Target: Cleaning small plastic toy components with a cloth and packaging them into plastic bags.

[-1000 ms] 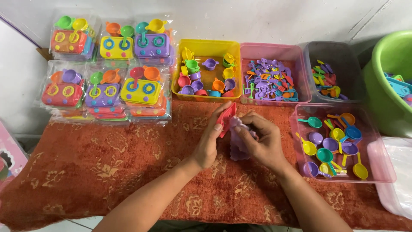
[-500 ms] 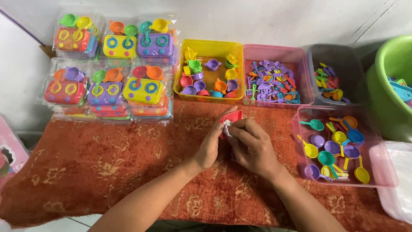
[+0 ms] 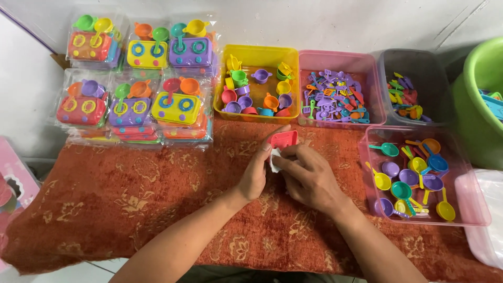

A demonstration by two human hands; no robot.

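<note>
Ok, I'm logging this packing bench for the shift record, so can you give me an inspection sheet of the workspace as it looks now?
Surface: rust-red patterned cloth covering the table.
Job's things: small red plastic toy stove with a clear plastic bag, held between both hands.
Clutter: stacked bagged toy stove sets; yellow tub of toy pots; pink tub of purple utensils; grey tub; pink tub of toy pans.
Grippers: left hand and right hand both grip the stove and bag.
Cables: nothing seen.
Surroundings: green basin at right, white wall behind.
</note>
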